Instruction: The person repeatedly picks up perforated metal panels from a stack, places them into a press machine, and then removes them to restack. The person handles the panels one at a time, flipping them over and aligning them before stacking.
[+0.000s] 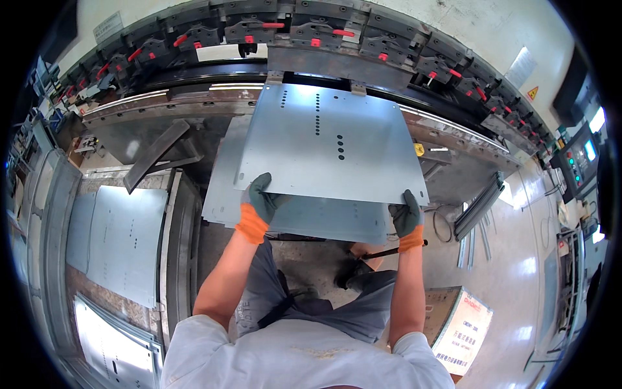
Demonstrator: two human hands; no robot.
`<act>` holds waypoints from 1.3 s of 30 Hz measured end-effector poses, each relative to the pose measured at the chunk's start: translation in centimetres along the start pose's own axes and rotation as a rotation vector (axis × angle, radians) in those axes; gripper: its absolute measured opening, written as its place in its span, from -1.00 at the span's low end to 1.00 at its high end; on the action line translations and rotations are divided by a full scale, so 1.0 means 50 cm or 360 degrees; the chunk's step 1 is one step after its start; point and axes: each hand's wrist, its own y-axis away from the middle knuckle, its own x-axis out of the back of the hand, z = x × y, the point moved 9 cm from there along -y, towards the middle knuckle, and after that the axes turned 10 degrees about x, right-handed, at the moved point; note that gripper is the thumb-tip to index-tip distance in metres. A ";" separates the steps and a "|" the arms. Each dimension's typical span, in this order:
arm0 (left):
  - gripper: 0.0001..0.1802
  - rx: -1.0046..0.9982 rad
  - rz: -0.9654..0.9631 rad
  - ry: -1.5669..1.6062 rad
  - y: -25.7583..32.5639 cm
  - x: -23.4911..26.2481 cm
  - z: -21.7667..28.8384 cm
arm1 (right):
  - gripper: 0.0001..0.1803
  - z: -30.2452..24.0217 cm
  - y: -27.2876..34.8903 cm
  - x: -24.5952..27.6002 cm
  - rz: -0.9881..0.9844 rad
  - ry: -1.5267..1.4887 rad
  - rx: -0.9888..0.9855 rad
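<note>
A large flat metal sheet point(291, 142) with rows of round punched holes lies in front of me, its far edge reaching into the bending press point(311, 58). Wearing a dark green glove with an orange cuff, my left hand point(262, 200) grips the sheet's near left corner, thumb on top. At the near right corner my right hand point(407, 215), gloved the same way, also holds it, the fingers beneath hidden by the metal. Under the held sheet, more metal sheets point(324, 219) show at the left and near sides.
To my left, a metal-framed bench point(178, 246) carries flat punched sheets point(126, 240). An angled steel bar point(159, 154) juts out nearby. A box point(463, 330) stands on the floor at lower right, and a control panel point(580, 162) hangs at far right. Metal strips point(471, 240) lean beside the press.
</note>
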 end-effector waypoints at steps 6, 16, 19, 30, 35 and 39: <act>-0.56 -0.0029 -0.0054 -0.0017 -0.002 0.001 0.000 | -0.77 0.003 0.004 0.001 0.0018 0.0029 -0.0008; -0.60 0.0052 -0.0065 0.0048 -0.010 0.009 -0.009 | -0.71 0.012 0.005 0.019 0.0114 -0.0001 -0.0008; -0.59 0.0026 -0.0079 0.0054 -0.015 0.007 -0.009 | -0.69 0.011 0.001 0.019 0.0098 -0.0080 0.0012; -0.54 0.0056 -0.0267 0.0088 -0.013 -0.005 -0.007 | -0.69 0.011 -0.003 0.017 0.0100 -0.0095 -0.0008; -0.54 0.0018 -0.0264 0.0163 -0.012 -0.004 -0.007 | -0.69 -0.015 -0.010 0.006 0.0029 -0.0029 0.0146; -0.55 -0.0059 -0.0228 0.0103 0.005 -0.033 0.004 | -0.67 -0.016 -0.009 -0.001 0.0017 -0.0094 0.0014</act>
